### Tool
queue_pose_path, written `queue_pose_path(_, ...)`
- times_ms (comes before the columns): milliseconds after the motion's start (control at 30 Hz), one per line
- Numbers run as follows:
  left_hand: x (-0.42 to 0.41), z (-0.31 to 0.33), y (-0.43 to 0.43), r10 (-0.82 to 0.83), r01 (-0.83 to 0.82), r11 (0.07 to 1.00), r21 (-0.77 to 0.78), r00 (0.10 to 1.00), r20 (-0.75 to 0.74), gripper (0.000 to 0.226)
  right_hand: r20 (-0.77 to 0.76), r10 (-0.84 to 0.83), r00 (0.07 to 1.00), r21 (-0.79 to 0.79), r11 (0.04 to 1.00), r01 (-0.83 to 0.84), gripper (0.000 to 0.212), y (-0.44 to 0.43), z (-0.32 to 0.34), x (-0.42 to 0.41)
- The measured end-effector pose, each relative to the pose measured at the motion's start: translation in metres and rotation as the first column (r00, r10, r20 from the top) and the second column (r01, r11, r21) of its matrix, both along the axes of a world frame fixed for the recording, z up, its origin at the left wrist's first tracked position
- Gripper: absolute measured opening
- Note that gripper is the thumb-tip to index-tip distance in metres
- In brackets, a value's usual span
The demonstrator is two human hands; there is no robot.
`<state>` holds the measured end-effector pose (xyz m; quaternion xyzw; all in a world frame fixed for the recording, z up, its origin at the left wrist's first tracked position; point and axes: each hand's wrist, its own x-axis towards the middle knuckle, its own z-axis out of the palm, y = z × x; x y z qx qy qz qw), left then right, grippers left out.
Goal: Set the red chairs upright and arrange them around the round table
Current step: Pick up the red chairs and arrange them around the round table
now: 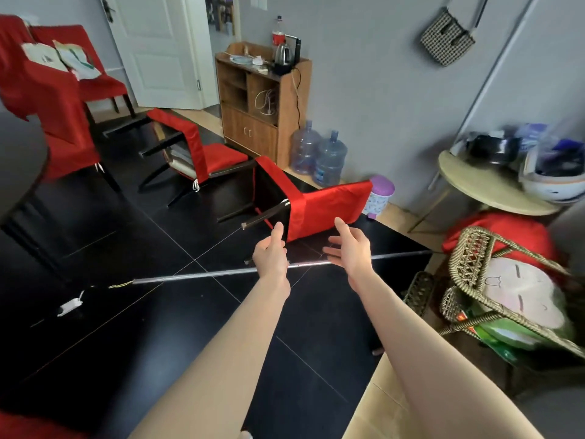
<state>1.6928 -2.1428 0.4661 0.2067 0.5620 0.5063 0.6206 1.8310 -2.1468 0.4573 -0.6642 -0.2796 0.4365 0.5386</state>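
Since the near chair lies tipped, both hands, left and right, reach toward it, fingers loosely spread, holding nothing

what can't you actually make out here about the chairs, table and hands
- Round table: head view, cut off by the left edge; only one dark arc shows.
- Nearest tipped chair: the left hand overlaps its legs, so contact is unclear.
- Red shape at bottom left: cut by the corner; chair or not, unclear.
- Items on the beige side table: blurred.
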Motion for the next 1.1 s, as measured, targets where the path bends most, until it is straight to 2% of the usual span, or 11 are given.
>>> queue_pose_path(167,0.036,0.000,0.073,-0.046,0.045,0.999,0.013,0.999,0.005,0.026,-0.005,-0.062,0.998,0.029,0.998,0.062,0.042,0.066,0.001,0.036)
queue_pose_path(300,0.069,-0.001,0.164,-0.117,0.118,0.991,0.063,0.993,-0.015,0.026,0.016,-0.125,0.992,0.058,0.991,0.124,0.040,0.150,0.003,0.069)
queue_pose_path(533,0.117,0.004,0.305,-0.244,0.253,0.963,0.090,0.965,-0.099,0.018,-0.001,-0.271,0.963,0.044,0.962,0.271,0.039,0.269,0.008,0.119)
queue_pose_path(700,0.158,-0.007,0.371,-0.305,0.312,0.947,0.073,0.948,-0.090,0.026,0.007,-0.325,0.946,0.032,0.945,0.325,0.037,0.327,0.002,0.154)
queue_pose_path(933,0.230,-0.024,0.467,-0.357,0.366,0.928,0.065,0.927,-0.116,0.022,-0.010,-0.339,0.941,0.018,0.941,0.339,0.033,0.423,-0.014,0.222)
queue_pose_path(1100,0.304,-0.036,0.549,-0.326,0.336,0.941,0.049,0.934,-0.143,0.025,-0.031,-0.288,0.957,0.006,0.958,0.288,0.044,0.508,-0.030,0.292)
